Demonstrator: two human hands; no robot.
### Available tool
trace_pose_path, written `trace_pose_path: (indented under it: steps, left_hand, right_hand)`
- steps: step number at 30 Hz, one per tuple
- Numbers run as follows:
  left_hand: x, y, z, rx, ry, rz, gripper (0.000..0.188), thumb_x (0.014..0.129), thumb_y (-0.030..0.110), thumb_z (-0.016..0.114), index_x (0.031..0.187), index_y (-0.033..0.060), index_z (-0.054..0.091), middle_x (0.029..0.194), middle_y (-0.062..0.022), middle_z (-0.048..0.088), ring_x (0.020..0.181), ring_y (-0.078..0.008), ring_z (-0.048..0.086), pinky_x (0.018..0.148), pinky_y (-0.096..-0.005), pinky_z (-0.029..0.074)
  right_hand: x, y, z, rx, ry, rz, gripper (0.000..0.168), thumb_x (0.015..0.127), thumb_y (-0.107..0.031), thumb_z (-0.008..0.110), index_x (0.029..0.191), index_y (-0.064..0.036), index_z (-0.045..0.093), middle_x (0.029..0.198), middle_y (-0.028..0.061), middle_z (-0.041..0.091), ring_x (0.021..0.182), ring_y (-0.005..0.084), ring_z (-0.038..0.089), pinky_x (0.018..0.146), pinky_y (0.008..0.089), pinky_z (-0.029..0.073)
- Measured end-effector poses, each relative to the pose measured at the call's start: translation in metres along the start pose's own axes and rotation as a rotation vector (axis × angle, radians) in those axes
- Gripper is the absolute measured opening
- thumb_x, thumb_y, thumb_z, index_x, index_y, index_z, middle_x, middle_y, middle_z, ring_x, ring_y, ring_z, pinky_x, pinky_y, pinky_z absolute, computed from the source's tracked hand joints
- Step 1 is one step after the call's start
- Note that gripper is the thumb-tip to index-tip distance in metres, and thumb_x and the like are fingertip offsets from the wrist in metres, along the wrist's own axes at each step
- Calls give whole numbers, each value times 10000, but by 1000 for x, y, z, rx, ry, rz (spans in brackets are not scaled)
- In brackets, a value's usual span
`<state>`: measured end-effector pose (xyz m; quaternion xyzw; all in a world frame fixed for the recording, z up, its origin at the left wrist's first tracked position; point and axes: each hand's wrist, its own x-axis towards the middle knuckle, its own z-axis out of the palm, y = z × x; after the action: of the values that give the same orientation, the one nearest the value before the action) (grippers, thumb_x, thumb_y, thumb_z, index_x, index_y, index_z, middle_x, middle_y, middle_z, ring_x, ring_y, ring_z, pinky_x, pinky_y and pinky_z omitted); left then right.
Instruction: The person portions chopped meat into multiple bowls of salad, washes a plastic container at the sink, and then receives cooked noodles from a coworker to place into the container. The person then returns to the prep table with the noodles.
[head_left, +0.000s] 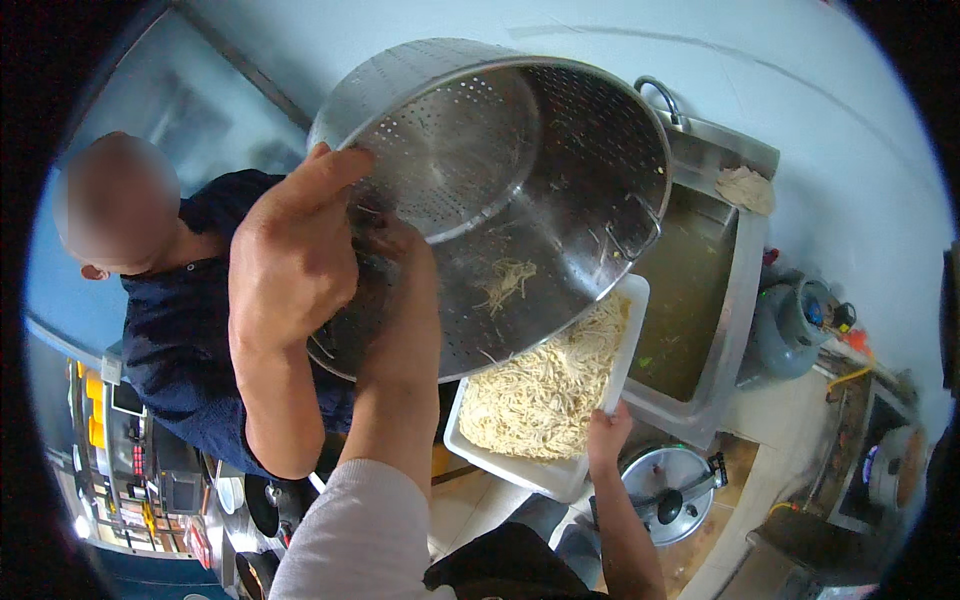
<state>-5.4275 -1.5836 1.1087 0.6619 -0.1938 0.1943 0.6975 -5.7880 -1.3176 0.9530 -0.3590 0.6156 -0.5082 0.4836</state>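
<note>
A large perforated stainless steel pot (480, 300) is tilted on its side, its open mouth facing me, with some pale strands stuck to its inner wall. My left hand (390, 236) reaches inside it near the left rim; its fingers are dark and blurred, so their grip is unclear. Below the mouth, a white plastic tray (636, 322) holds a heap of pale noodle-like strands (540, 397). The tray's right edge is gripped by my right hand (609, 431). A co-worker's hand (300, 247) holds the pot's left rim, close to my left forearm.
The co-worker in a dark blue top (187, 337) stands at left. Right of the tray is a steel sink (739, 315) of murky water, with a cloth (745, 190) on its edge. Beyond are a gas cylinder (784, 330) and a lit burner (874, 465). A lidded pot (667, 487) sits low down.
</note>
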Motion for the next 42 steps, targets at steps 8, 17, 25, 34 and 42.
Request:
trace_pose_path:
  steps: [8,17,25,34,42]
  left_hand:
    - [-38,18,-15,114,-461,52,176,714,175,653,743,20,574,753,-105,598,740,-230,573,691,-342,448]
    - [-131,-24,-64,-108,-1452,90,281,798,184,633,1031,37,577,946,-106,576,880,-245,556,775,-341,444]
    - [-222,64,-211,-215,-1521,103,317,766,-16,535,1070,70,562,1112,-133,542,1083,-297,485,894,-355,406]
    - [-169,103,-212,298,-1372,599,389,750,61,589,1132,36,522,1158,-203,498,1047,-374,464,907,-433,376]
    - [-284,90,-248,25,-1395,485,639,791,173,570,1309,-64,279,1323,-252,337,1225,-416,308,1032,-479,238]
  right_hand:
    - [3,-4,-1,6,33,-32,151,689,37,494,820,5,562,632,-6,490,559,67,431,487,259,360]
    - [13,14,-9,-55,127,-42,154,702,-3,500,846,-7,554,664,-17,502,591,80,437,523,258,363]
    - [11,-44,-3,244,211,-10,205,700,-19,534,896,30,569,752,40,575,648,109,485,578,283,398]
    - [0,-38,-32,69,279,-62,234,692,9,471,905,35,564,768,43,572,675,125,496,616,264,404]
    - [-14,-28,-49,160,309,-22,242,718,15,481,948,26,555,813,34,575,692,121,498,632,251,404]
